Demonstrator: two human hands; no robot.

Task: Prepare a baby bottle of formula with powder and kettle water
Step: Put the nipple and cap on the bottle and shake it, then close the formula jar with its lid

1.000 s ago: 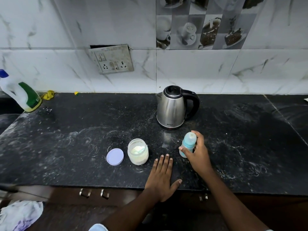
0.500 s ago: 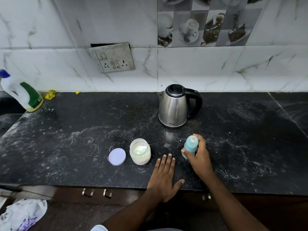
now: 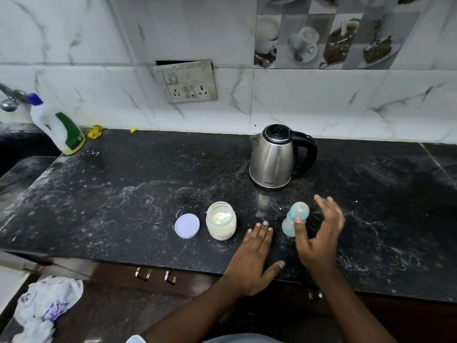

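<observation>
On counter point(image 3: 123, 206), left hand point(image 3: 252, 258) flat, right hand point(image 3: 319, 241) spread open beside baby bottle point(image 3: 300, 210), thumb perhaps touching

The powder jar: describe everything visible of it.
The powder jar is a round container of clear material, standing upright and open on the black counter. Pale cream powder lies inside and dusts its walls. A lilac lid lies flat just to its left, apart from it. The left hand rests flat on the counter to its right, fingertips near but not touching. The kettle stands behind it, to the right.
</observation>
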